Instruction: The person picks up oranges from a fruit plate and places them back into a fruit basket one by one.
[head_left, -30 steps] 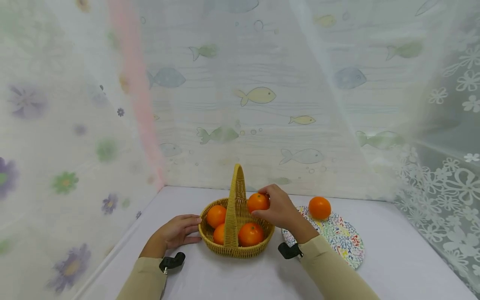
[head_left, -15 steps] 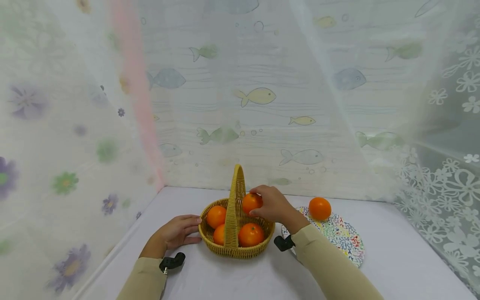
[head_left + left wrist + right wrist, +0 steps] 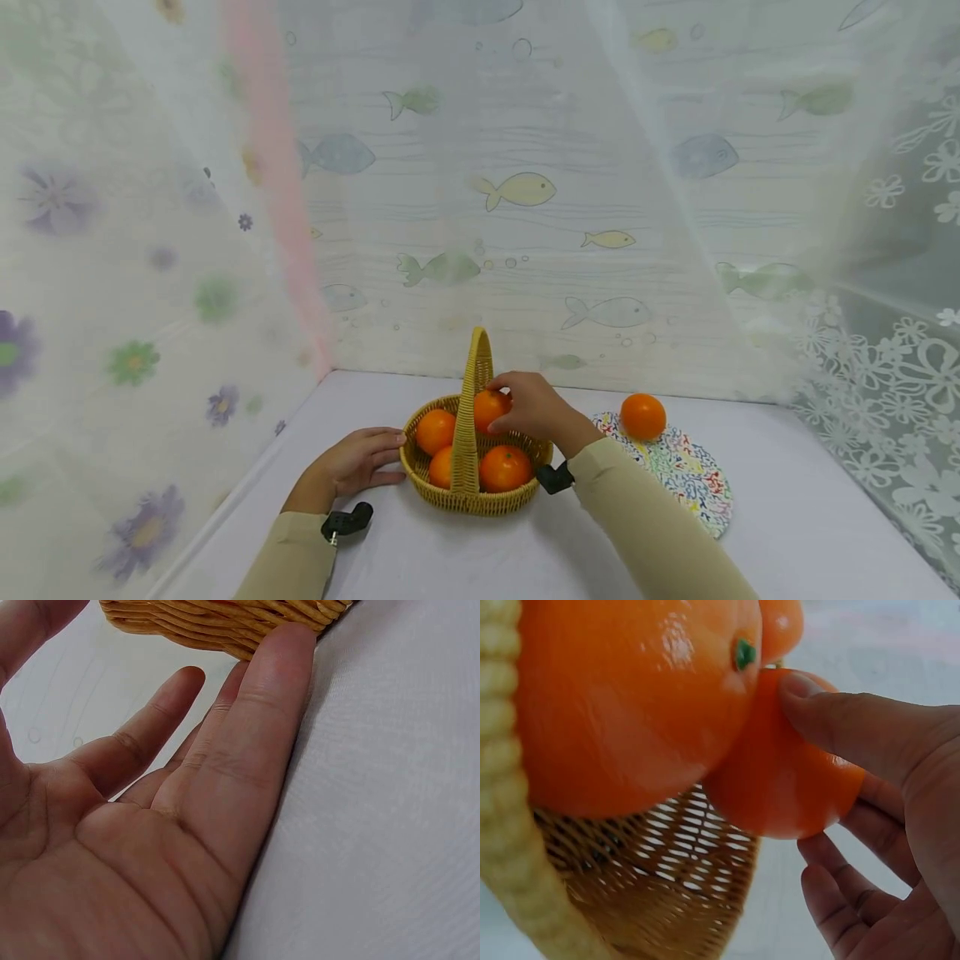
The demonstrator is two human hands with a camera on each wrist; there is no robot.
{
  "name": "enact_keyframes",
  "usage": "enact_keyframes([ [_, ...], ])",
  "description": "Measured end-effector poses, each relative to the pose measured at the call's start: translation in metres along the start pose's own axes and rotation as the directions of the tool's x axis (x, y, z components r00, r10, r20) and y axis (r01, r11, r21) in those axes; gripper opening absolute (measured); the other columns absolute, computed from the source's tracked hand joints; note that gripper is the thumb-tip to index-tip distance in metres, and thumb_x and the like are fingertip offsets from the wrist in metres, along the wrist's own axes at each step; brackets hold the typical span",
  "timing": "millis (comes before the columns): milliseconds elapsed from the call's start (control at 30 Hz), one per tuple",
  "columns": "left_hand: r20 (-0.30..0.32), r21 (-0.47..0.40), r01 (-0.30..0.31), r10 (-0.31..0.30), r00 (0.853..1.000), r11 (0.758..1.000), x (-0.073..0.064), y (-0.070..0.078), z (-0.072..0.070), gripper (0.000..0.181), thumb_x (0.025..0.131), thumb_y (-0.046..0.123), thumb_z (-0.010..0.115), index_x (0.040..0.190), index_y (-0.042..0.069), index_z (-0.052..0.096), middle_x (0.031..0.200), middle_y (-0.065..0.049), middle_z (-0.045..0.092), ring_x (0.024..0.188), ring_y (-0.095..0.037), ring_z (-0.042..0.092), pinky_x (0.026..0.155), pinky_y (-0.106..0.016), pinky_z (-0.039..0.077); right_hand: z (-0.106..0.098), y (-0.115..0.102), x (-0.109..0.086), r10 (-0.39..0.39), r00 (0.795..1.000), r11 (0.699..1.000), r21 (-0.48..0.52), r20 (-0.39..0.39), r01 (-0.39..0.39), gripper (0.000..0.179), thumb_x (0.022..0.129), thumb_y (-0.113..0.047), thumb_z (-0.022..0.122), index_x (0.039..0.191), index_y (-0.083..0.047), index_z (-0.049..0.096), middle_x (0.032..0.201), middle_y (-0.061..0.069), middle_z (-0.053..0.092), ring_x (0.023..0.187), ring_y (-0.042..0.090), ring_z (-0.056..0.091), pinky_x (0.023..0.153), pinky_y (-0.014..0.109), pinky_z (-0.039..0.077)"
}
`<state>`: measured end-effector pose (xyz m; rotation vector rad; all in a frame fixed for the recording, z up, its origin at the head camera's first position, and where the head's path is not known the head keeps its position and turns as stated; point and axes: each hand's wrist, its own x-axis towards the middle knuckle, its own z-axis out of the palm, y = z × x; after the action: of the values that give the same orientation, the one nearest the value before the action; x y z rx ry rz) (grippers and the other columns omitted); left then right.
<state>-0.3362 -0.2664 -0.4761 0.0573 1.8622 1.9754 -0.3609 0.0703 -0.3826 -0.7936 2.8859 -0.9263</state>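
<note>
A yellow wicker basket (image 3: 467, 503) with a tall arched handle stands on the white table. Inside it lie an orange (image 3: 435, 432) at the back left, another orange (image 3: 441, 468) partly behind the handle, and a third orange (image 3: 506, 468) at the front right. My right hand (image 3: 534, 408) pinches one more orange (image 3: 787, 757) between thumb and fingers, at the basket's back right beside the handle. My left hand (image 3: 366, 462) touches the basket's left side with extended fingertips. In the left wrist view its fingers (image 3: 255, 727) are nearly straight against the wicker.
To the right lies a round plate (image 3: 701, 475) with a multicoloured pattern, and one orange (image 3: 642, 417) sits on its back part. Thin curtains printed with fish and flowers hang behind the table and along both sides.
My right hand has carried its orange leftward and slightly down, closer to the basket's handle. The left hand stays against the basket.
</note>
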Motion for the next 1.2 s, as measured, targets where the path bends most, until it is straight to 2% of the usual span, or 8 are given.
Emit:
enact_keyframes([
  [167,-0.009,0.002,0.004,-0.004,1.000,1.000,0.001,0.000,-0.001,0.068,0.101,0.032,0.068,0.150,-0.006,0.039,0.139,-0.011,0.064,0.119,-0.020,0.067,0.099,-0.048,0.059,0.006,0.002,0.002,0.022,1.000,0.999,0.045,0.016,-0.022,0.061,0.079,-0.030,0.092,0.133,-0.016,0.068,0.129,0.001,0.068,0.108,0.020,0.064,0.097,0.039,0.059],
  [367,-0.007,0.002,0.005,-0.005,1.000,1.000,0.002,-0.001,-0.001,0.070,0.100,0.033,0.069,0.150,-0.006,0.040,0.139,-0.011,0.064,0.119,-0.020,0.067,0.099,-0.048,0.059,0.013,0.006,0.001,0.053,0.999,0.997,0.051,0.006,-0.053,0.063,0.078,-0.033,0.092,0.134,-0.015,0.068,0.133,0.003,0.068,0.114,0.022,0.063,0.103,0.043,0.056],
  [567,-0.001,-0.002,0.004,-0.004,1.000,1.000,0.001,-0.001,-0.001,0.070,0.100,0.033,0.069,0.150,-0.006,0.039,0.138,-0.010,0.065,0.119,-0.020,0.068,0.099,-0.048,0.059,0.019,0.011,0.000,0.073,0.997,0.996,0.048,0.006,-0.073,0.061,0.078,-0.035,0.092,0.131,-0.014,0.070,0.127,0.004,0.069,0.106,0.021,0.062,0.099,0.042,0.058],
  [967,0.009,-0.003,0.002,-0.002,1.000,1.000,-0.001,0.001,-0.001,0.071,0.102,0.031,0.065,0.152,-0.007,0.034,0.141,-0.011,0.063,0.120,-0.019,0.067,0.100,-0.049,0.058,0.022,0.016,0.001,0.049,0.999,0.999,0.018,0.001,-0.049,0.056,0.079,-0.036,0.091,0.127,-0.014,0.071,0.121,0.004,0.071,0.104,0.020,0.062,0.096,0.041,0.059],
  [1200,0.002,0.000,0.001,-0.001,1.000,1.000,-0.001,0.001,0.000,0.070,0.102,0.032,0.067,0.151,-0.006,0.037,0.141,-0.011,0.063,0.120,-0.019,0.067,0.099,-0.049,0.058,0.021,0.016,0.000,0.048,0.999,0.999,0.004,0.000,-0.048,0.056,0.079,-0.037,0.091,0.126,-0.014,0.071,0.118,0.003,0.071,0.101,0.019,0.063,0.094,0.040,0.060],
])
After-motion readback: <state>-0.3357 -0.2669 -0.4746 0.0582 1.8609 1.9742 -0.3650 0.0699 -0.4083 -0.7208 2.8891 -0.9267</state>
